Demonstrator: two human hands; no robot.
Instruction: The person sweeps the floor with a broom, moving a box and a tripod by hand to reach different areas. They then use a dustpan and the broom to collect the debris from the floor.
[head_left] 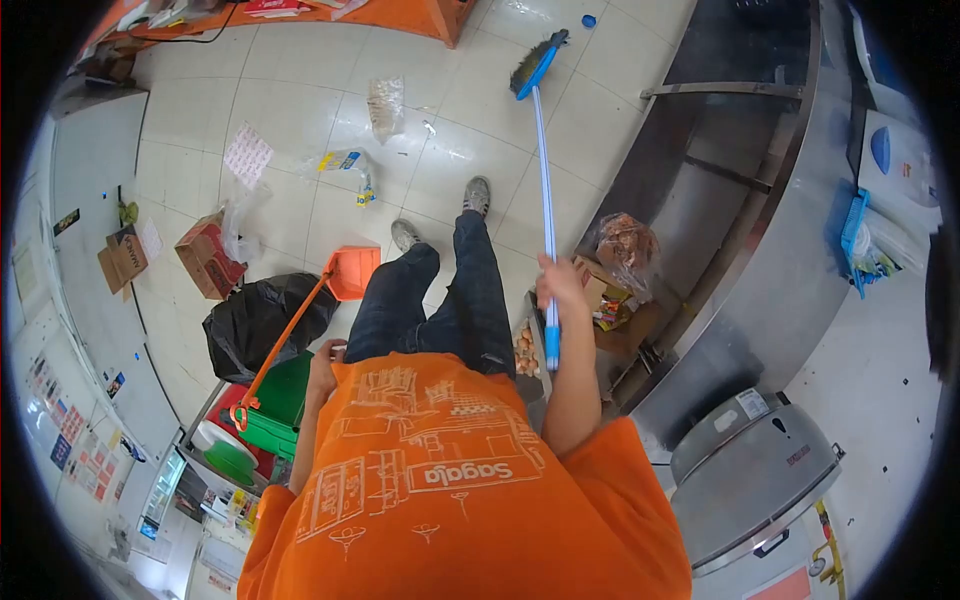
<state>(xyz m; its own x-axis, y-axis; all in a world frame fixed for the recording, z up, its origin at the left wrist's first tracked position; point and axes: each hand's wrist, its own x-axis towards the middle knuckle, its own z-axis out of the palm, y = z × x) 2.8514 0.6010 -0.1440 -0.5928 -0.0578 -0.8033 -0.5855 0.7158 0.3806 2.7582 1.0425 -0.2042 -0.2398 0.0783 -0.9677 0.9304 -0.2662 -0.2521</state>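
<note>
My right hand (563, 285) is closed around the upper shaft of a broom (545, 170) with a light blue handle. The broom's dark bristle head (537, 65) rests on the tiles well ahead of my feet. My left hand (326, 365) hangs by my hip at the shirt hem, its fingers loosely bent and partly hidden, with nothing visible in them. Left of my legs lies an orange long-handled dustpan (353, 273), its handle leaning back toward a green bin (275, 408). A black plastic bag (262, 322) sits beside it.
Litter on the floor includes a clear wrapper (385, 108), a yellow-blue wrapper (345, 165), a printed paper (247, 155) and a red carton (210, 257). A steel counter (720, 250) runs along the right, with a bagged item (627, 248) and eggs (526, 350) near it. An orange table (410, 15) stands ahead.
</note>
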